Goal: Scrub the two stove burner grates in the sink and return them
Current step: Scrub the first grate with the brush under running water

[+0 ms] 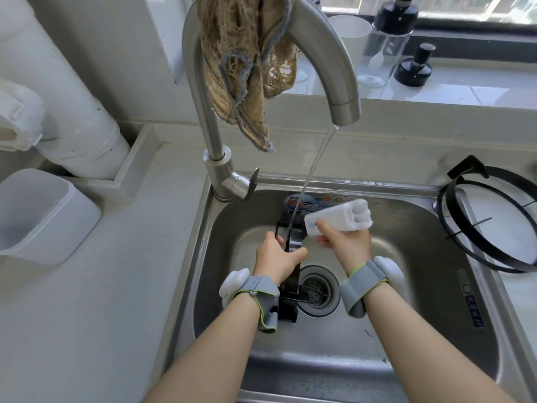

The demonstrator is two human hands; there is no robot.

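In stainless steel sink (430,245): left grip (276,258) clamped on black metal burner grate (292,277) under water stream (313,170), right grip (345,242) holding white sponge block (340,218).

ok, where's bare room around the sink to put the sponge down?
Free: the counter left of the sink, between white bin and rim; the sink floor in front of the drain. Crowded: right rim, taken by the second grate; sink middle, where the left hand grips a grate and the right hand holds the sponge.

Black grate (290,274), white sponge (340,218)
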